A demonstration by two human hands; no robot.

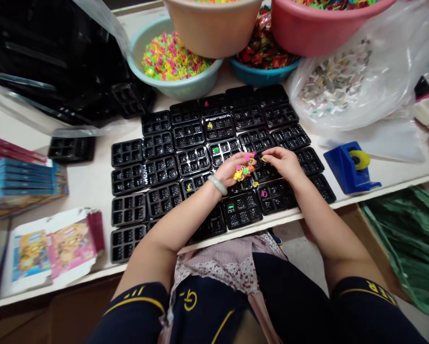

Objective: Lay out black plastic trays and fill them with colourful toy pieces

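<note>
My left hand [230, 171], with a pale bangle [217, 185] at the wrist, is cupped around a heap of small coloured plastic pieces [242, 173] in pink, yellow, green and orange. Close beside it, over the black compartment trays [164, 199], my right hand [281, 162] pinches a small yellow plastic piece [263, 159]. Single pieces lie in some trays: a green piece [230, 207], a pink piece [264, 193] and a yellow piece [189, 188] near the front, others further back. Both forearms hide some of the trays.
Behind the trays stand a light-blue basin [138, 59] of similar pieces, a peach basin [216, 28], a pink basin [307, 31] and a blue basin [264, 75] of red packets. At right are a clear bag [382, 95] and blue tape dispenser [345, 167]; printed boxes [18, 184] stand left.
</note>
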